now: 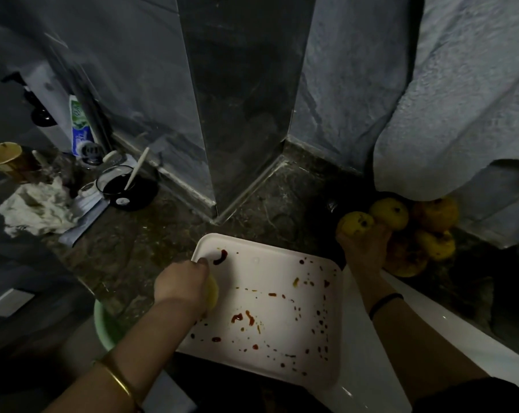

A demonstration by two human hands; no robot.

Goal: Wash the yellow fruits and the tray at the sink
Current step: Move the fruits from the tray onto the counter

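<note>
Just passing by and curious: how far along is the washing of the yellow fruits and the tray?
Nothing looks washed yet: the white rectangular tray is still spotted with red sauce. In hand: the left hand curls its grip round a yellow piece at the tray's edge, and the right hand grips one round yellow fruit from the pile on the dark counter. Left: rinsing the fruits and the tray.

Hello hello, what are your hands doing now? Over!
Left hand grips a yellow fruit, partly hidden, over the tray. Right hand holds a second fruit at the pile. Tray unwashed, red stains. Nothing blocking.
</note>
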